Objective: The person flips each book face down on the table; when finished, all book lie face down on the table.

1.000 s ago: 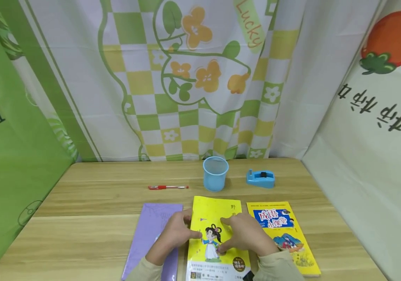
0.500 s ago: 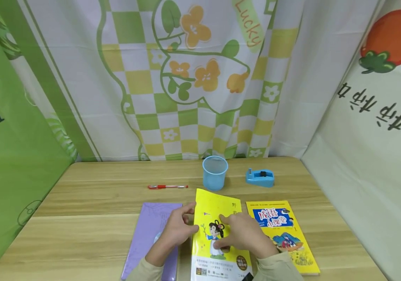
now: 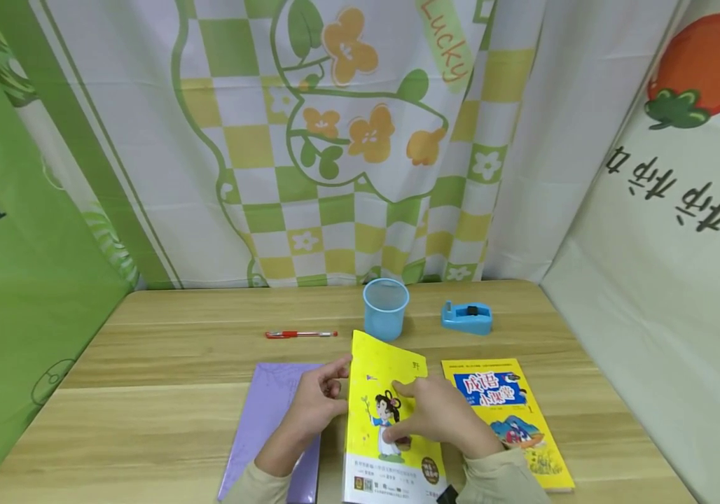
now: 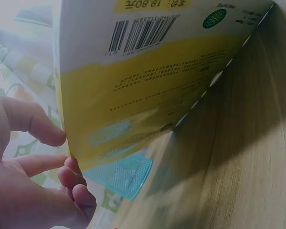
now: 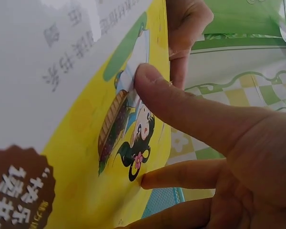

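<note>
A yellow paperback book [image 3: 398, 420] with a cartoon girl on its cover stands tilted, left edge raised and right edge low against the table. My left hand [image 3: 314, 399] holds that raised edge with thumb and fingertips. The left wrist view shows the back cover [image 4: 148, 86] with its barcode, and the curled fingers [image 4: 71, 176] right at the edge. My right hand [image 3: 438, 413] lies over the front cover, its thumb [image 5: 181, 102] and a straight finger [image 5: 186, 174] spread on the picture. Its other fingers are partly hidden in the head view.
Left of the yellow book lies a purple book [image 3: 265, 406]; on the right is another yellow book [image 3: 517, 420] with a blue title panel. Behind them are a red pen [image 3: 300, 334], a light-blue mesh cup [image 3: 386, 311] and a blue tape dispenser [image 3: 467, 318].
The yellow book's left edge has risen, tilting its cover to the right. My left thumb has slid off the cover to the edge, while the right hand has stayed on the front.
</note>
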Demonstrator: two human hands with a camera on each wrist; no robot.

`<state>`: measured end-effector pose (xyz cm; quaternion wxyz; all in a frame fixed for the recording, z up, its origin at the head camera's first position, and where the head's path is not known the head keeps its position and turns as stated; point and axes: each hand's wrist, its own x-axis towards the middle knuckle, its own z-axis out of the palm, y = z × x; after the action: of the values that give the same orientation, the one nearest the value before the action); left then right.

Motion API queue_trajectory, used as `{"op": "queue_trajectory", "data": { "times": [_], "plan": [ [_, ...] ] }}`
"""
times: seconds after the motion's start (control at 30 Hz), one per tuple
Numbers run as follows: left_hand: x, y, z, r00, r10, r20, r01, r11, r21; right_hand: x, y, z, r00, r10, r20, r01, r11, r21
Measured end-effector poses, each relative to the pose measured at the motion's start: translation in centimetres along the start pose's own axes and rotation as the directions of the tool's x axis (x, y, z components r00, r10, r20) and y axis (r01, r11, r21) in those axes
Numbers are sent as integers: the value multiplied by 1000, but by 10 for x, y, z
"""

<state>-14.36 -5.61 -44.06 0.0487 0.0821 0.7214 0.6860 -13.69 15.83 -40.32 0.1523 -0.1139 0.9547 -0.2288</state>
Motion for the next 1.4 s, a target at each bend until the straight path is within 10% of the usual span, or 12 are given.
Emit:
{"op": "queue_trajectory", "data": {
  "times": [1.4],
  "plan": [
    [-3, 14, -11, 987, 75, 142, -56, 989, -135, 2, 3, -5, 990, -139, -20, 140, 975, 171]
  ]
}}
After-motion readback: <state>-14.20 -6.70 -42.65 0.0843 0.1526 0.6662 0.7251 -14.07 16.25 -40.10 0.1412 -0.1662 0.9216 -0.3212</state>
